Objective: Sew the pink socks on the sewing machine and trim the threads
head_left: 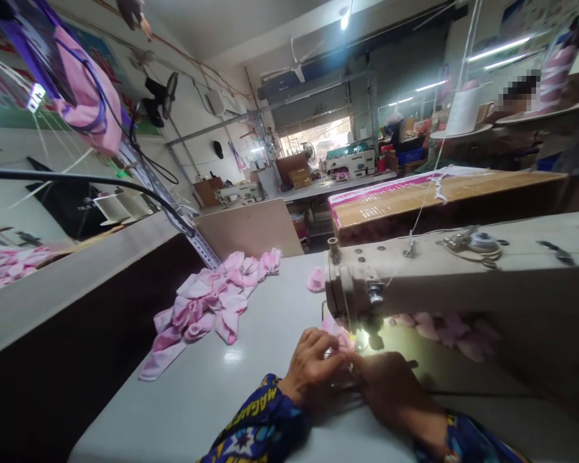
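Note:
A white sewing machine (444, 270) reaches in from the right, its lamp lighting the needle area. A small pink fabric piece (336, 331) lies beneath the machine's head. My left hand (313, 363) is closed on the near edge of this piece, fingers curled, just left of the needle. On the other side, my right hand (390, 389) presses close to the same cloth, its fingertips meeting the left ones; what they pinch is mostly hidden. A heap of pink fabric pieces (212, 296) lies to the left on the white table (174, 399).
More pink pieces (448, 331) lie under the machine arm, and one scrap (316, 280) sits behind its head. A cardboard box (439, 193) stands behind the machine. Thread cones (463, 109) rise at the upper right. A raised partition (101, 276) borders the table's left side.

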The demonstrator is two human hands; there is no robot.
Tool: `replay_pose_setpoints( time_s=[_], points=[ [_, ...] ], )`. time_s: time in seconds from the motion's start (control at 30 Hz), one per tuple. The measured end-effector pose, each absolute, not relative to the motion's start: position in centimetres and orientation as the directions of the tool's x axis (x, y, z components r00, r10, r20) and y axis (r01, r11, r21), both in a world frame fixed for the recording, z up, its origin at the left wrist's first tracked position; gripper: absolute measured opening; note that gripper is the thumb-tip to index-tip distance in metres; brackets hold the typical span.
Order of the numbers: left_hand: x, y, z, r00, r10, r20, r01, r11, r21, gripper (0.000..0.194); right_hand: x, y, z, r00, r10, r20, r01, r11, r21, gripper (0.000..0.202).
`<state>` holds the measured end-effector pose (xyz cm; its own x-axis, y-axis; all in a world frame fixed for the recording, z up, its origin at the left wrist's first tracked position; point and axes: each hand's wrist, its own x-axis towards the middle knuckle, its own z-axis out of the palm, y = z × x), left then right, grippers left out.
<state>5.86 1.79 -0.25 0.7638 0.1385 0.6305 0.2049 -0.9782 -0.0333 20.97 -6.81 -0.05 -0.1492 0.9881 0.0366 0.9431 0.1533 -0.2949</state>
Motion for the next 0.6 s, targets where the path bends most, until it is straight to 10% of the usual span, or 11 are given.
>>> replay_pose_setpoints(
  time_s=[0.6],
  points=[
    [4.8,5.5,3.8,0.957,-0.033,0.288,0.01,-0.989,-0.146,0.025,20.7,-5.8,-0.4,-0.053,0.981,0.184,0.946,0.108,-0.304,0.035]
  ],
)
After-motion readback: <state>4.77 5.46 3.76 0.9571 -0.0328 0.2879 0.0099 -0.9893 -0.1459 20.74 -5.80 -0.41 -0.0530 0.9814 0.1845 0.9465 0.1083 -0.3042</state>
